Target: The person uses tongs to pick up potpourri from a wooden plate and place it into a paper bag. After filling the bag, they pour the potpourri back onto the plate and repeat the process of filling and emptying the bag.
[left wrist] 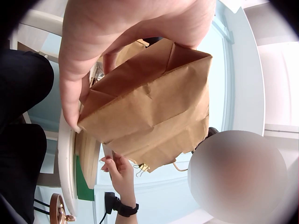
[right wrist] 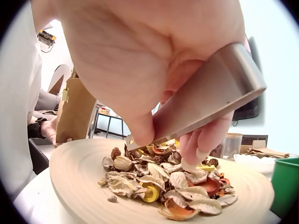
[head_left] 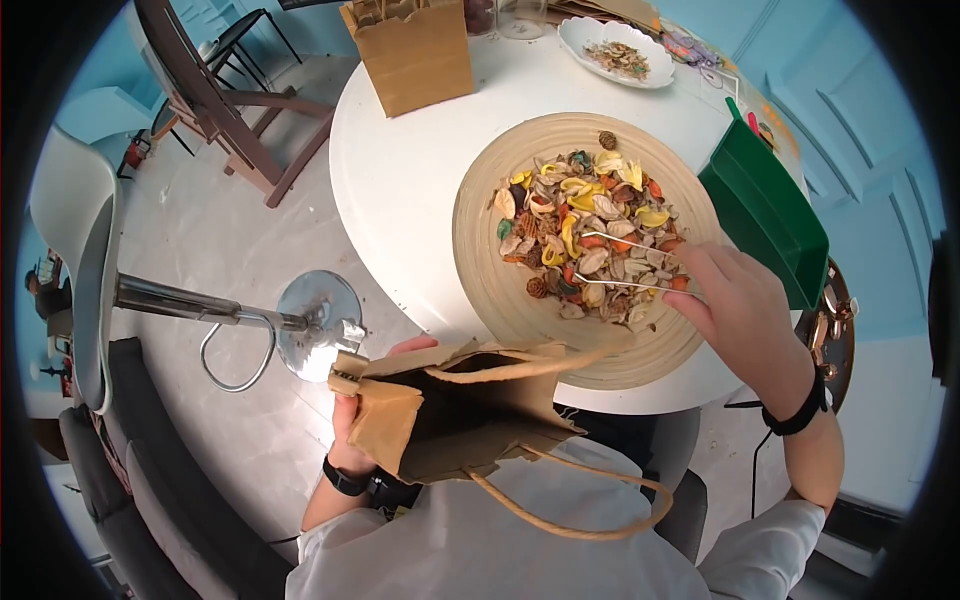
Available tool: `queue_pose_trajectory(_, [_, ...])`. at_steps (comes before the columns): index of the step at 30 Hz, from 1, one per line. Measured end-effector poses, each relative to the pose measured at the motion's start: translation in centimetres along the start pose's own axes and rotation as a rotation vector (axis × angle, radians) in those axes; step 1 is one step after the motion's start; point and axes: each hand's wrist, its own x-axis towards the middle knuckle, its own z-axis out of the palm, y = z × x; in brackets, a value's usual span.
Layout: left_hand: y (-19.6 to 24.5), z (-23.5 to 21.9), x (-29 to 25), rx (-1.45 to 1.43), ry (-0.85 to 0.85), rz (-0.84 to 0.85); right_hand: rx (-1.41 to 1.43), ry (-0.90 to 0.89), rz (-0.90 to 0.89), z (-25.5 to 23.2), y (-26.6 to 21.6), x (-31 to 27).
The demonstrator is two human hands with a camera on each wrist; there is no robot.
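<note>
My left hand [head_left: 348, 446] holds a brown paper bag [head_left: 388, 424] from underneath and at its side. The bag is tilted, its mouth facing up and its rope handles hanging loose, with a gold binder clip [left wrist: 143, 168] on it. In the right wrist view, my right hand [right wrist: 140, 60] pinches metal tongs [right wrist: 210, 91] between thumb and fingers. Their two tips are spread and reach into dried potpourri [head_left: 570, 215], a mix of petals, yellow and orange pieces and small cones. This potpourri lies heaped on a round wooden plate [head_left: 490, 285], just beyond the bag.
A green tray [head_left: 770, 205] stands right of the plate. At the back of the white table [head_left: 390, 190] are a second paper bag [head_left: 415, 65], a glass jar [head_left: 522, 18] and a white dish [head_left: 575, 40] with more potpourri. A stool [head_left: 210, 300] stands on the left.
</note>
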Motion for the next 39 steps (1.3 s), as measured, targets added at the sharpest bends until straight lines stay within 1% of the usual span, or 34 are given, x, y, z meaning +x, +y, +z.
queue_pose_trajectory(9, [-0.7, -0.4, 0.4, -0.139, -0.096, -0.031, 0.012, -0.071, -0.016, -0.8, -0.5, -2.6])
queue_pose_trajectory(11, [-0.7, -0.3, 0.3, -0.154, -0.069, -0.023, 0.037, -0.079, -0.012, -1.4, -0.5, -2.9])
queue_pose_trajectory(13, [-0.3, 0.1, 0.2, -0.165, -0.045, -0.017, 0.122, -0.129, 0.110, -2.0, -0.6, -3.1])
queue_pose_trajectory(15, [0.3, 0.7, 0.2, -0.046, 0.022, -0.037, 0.103, -0.096, 0.123, -2.0, -0.7, -2.8])
queue_pose_trajectory(17, [0.5, 0.6, 0.3, -0.020, 0.008, -0.029, 0.083, -0.060, 0.137, -1.8, -0.7, -2.4])
queue_pose_trajectory(22, [0.4, 0.8, 0.2, -0.027, 0.007, -0.008, -0.035, -0.008, 0.074, -0.4, -0.3, -1.1])
queue_pose_trajectory(26, [0.3, 0.6, 0.2, -0.031, -0.015, -0.012, -0.016, -0.055, 0.072, 0.1, -0.4, -0.7])
queue_pose_trajectory(29, [0.1, 0.4, 0.2, -0.045, -0.022, -0.009, -0.026, -0.076, 0.023, 0.0, -0.8, -0.9])
queue_pose_trajectory(32, [0.2, 0.3, 0.1, -0.052, -0.012, -0.016, -0.031, -0.084, 0.047, -0.4, -0.7, -1.2])
queue_pose_trajectory(34, [0.3, 0.3, 0.1, -0.053, -0.001, -0.023, -0.032, -0.045, 0.101, -1.3, -0.8, -1.3])
queue_pose_trajectory(35, [0.3, 0.3, 0.1, -0.043, -0.003, -0.013, -0.033, -0.047, 0.097, -1.7, -0.8, -1.4])
queue_pose_trajectory(37, [0.2, 0.5, 0.1, -0.035, 0.000, 0.000, 0.007, 0.002, 0.125, -2.4, -0.7, -1.6])
queue_pose_trajectory(39, [0.2, 0.7, 0.0, -0.049, 0.030, 0.028, 0.032, -0.017, 0.138, -3.0, -0.4, -1.8])
